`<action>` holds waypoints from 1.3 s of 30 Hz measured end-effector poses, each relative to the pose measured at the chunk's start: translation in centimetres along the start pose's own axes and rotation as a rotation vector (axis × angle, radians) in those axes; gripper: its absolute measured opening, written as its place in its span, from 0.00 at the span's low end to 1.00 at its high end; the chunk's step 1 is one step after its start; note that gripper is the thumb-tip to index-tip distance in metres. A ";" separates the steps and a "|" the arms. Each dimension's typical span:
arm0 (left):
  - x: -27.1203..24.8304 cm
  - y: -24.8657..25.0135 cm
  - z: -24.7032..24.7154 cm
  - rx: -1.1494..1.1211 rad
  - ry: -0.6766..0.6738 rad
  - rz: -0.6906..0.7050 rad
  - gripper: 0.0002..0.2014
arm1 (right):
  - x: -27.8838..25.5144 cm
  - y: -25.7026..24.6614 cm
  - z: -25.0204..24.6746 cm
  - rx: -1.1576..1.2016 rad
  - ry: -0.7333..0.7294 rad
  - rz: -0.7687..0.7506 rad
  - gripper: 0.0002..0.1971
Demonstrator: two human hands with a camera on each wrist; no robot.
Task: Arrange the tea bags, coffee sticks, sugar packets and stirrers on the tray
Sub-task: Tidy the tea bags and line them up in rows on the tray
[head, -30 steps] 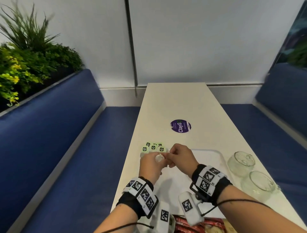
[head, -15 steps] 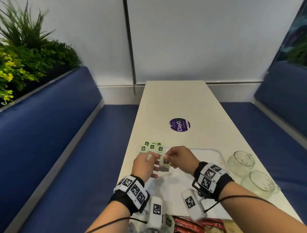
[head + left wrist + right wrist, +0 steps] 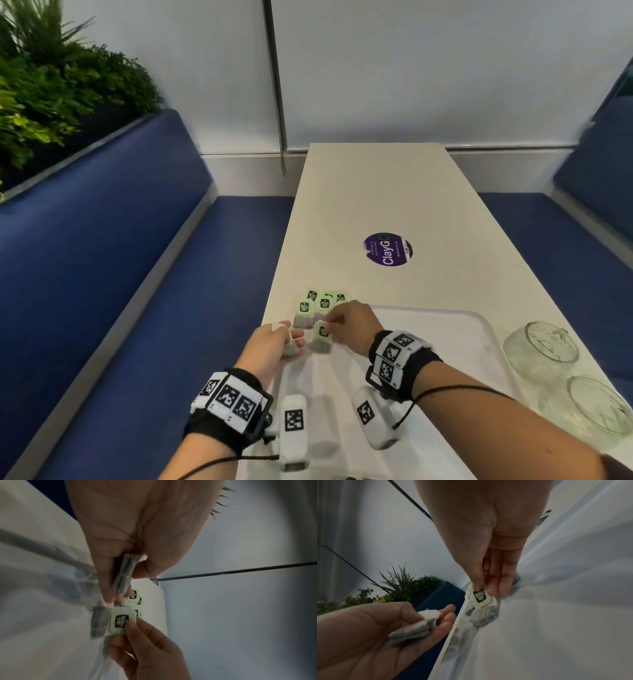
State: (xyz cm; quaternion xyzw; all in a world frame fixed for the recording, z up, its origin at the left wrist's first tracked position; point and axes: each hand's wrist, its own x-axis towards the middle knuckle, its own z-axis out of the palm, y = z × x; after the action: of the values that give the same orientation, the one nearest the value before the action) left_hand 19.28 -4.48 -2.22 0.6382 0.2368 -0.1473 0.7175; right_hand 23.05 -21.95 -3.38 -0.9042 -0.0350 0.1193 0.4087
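A white tray [image 3: 445, 329] lies on the near part of the table. Several tea bags [image 3: 317, 306] with pale green tags sit in rows at its far left corner. My right hand [image 3: 346, 323] pinches the green tag of one tea bag [image 3: 322, 339] and holds it low over the tray's left side; the right wrist view shows the tag [image 3: 479, 596] between thumb and fingers with the bag [image 3: 483, 616] touching the tray. My left hand [image 3: 279, 342] grips another tea bag [image 3: 123, 573], also seen as a tea bag [image 3: 414, 626] lying across its curled fingers.
Two clear glass jars [image 3: 541, 346] [image 3: 596, 407] stand right of the tray. A purple round sticker [image 3: 388, 249] marks the table's middle. Blue benches [image 3: 102, 274] flank the table, with plants [image 3: 51, 85] behind the left one.
My hands have parted: the right one has carried its tagged tea bag down beside the rows, and the left has drawn back toward the table's left edge with its own bag.
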 end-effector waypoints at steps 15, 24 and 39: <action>1.4 -1.0 -1.9 0.211 -0.054 0.209 0.17 | 3.9 -2.3 1.7 0.014 0.081 0.021 0.14; -0.8 -0.7 1.9 0.251 -0.232 0.279 0.16 | -2.0 -2.5 -0.7 0.247 -0.041 -0.144 0.07; -4.4 -0.4 5.8 0.354 -0.283 0.310 0.33 | -8.3 -0.4 -5.4 0.314 -0.028 -0.124 0.08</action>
State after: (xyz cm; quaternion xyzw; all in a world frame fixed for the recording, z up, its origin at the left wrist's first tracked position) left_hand 16.28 -10.62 0.18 0.7555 0.0043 -0.1628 0.6346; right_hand 16.32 -26.94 1.95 -0.8236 -0.0773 0.1105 0.5509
